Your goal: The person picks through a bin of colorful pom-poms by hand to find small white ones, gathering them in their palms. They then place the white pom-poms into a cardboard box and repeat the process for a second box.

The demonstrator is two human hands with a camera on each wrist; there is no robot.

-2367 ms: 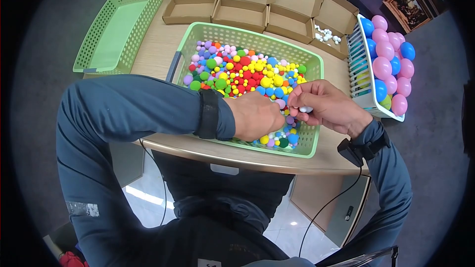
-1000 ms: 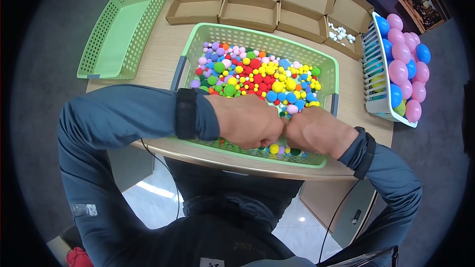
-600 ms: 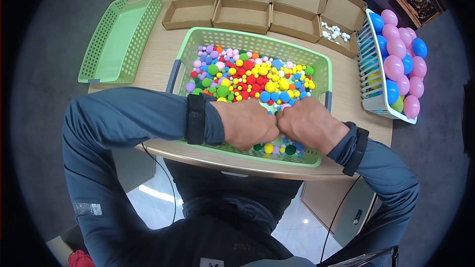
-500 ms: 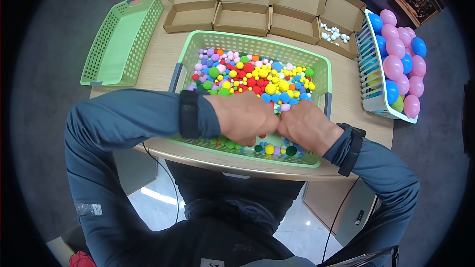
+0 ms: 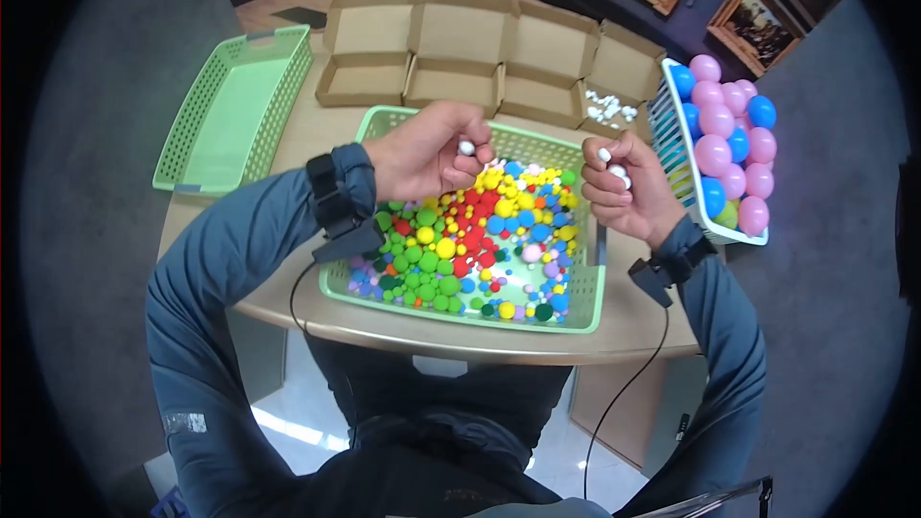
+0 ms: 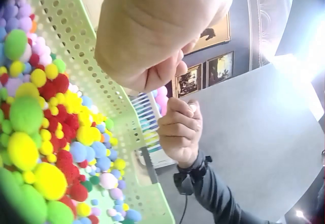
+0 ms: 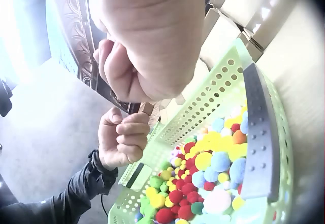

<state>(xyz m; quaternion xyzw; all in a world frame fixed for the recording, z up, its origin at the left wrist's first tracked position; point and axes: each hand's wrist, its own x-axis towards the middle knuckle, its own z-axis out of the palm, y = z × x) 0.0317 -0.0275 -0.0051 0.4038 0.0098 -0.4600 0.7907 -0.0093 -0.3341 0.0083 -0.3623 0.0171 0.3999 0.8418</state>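
Observation:
Over the back of a light green perforated basket (image 5: pixel 432 319), my left hand (image 5: pixel 427 149) is raised with curled fingers, and a white pom-pom (image 5: pixel 467 148) shows in its grip. My right hand (image 5: pixel 635 194) is held above the basket's right end, gripping white pom-poms (image 5: pixel 621 176); one shows by the thumb and others among the curled fingers. Below both hands the basket is filled with red, yellow, green, blue, pink and purple pom-poms (image 5: pixel 470 221). In each wrist view the near hand's palm side covers much of what it holds.
Several open cardboard boxes (image 5: pixel 456 84) line the table's back; the rightmost contains white pom-poms (image 5: pixel 606 109). A white basket (image 5: pixel 674 139) of pink and blue balloons (image 5: pixel 713 152) stands right. Another green basket (image 5: pixel 216 125) sits at the left. Cables hang from both wrists.
Both hands have risen out of the basket, where they worked close together, and moved apart, the left up and leftward, the right up and rightward. White pom-poms now show in both. The head view has tilted up.

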